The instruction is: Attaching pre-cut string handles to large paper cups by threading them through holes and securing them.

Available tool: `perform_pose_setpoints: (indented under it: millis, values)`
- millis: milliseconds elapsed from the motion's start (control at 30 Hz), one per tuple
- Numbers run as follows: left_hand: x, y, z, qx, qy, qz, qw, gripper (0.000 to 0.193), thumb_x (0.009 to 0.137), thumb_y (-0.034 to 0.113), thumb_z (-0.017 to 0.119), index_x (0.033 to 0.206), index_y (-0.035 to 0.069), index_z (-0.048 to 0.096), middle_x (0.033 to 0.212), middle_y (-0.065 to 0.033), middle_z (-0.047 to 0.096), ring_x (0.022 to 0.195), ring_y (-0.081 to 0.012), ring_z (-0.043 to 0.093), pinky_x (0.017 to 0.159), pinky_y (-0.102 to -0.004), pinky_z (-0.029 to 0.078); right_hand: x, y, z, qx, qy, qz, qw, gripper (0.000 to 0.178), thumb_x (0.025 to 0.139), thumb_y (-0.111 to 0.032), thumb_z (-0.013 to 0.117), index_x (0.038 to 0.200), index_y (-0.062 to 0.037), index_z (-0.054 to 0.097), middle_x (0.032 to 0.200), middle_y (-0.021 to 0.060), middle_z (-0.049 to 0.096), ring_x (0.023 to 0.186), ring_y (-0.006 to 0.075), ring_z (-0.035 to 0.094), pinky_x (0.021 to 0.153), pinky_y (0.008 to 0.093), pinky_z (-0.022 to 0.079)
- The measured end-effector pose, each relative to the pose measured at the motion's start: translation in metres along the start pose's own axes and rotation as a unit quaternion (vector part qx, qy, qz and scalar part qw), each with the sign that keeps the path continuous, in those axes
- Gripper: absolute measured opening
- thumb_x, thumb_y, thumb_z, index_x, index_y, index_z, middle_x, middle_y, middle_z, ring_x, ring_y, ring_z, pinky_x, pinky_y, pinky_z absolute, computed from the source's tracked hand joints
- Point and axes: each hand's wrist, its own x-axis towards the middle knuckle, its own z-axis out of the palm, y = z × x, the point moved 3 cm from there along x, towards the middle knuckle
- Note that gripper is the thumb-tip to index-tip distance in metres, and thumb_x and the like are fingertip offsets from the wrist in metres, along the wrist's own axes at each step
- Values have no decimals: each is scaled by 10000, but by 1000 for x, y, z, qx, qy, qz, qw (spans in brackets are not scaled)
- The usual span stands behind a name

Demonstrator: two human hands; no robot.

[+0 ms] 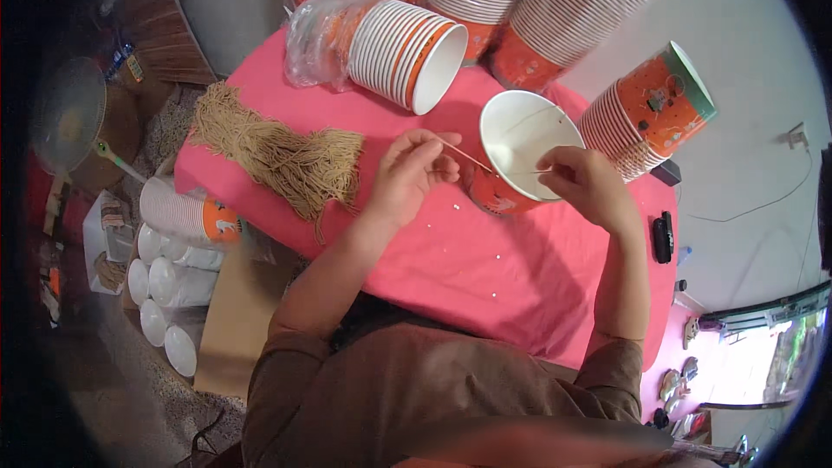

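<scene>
Head view: left hand (409,172) and right hand (591,188) are pinching thin strands (468,158), seemingly mid-work; cords (279,152) are lying near bench's (555,295) left edge

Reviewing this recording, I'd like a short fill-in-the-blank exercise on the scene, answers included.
1. The tablecloth is ____ in color.
2. The inside of the paper cup standing between the left hand and the right hand is ____.
3. The bundle of tan strands lies to the person's ____ of that cup.
4. The person's sleeves are ____.

Missing words: pink; white; left; brown.
</scene>
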Motion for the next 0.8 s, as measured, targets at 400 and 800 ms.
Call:
perform_pose_setpoints:
  millis: [400,800]
  values:
    - [12,-12,39,254,-153,-99,950,150,932,118,595,1005,-12,610,800,-44,628,583,-62,511,483,-202,392,16,-42,-7,68,91,-259,959,97,784,-11,660,873,-5,624,792,92,615,716,242,615,624,330,478]
    - [8,-15,24,148,-128,-177,965,179,937,168,607,1008,4,614,798,-47,626,548,-32,406,463,-181,309,9,-30,13,100,114,-219,964,179,761,-11,707,931,-23,651,825,58,613,635,138,547,538,262,415]
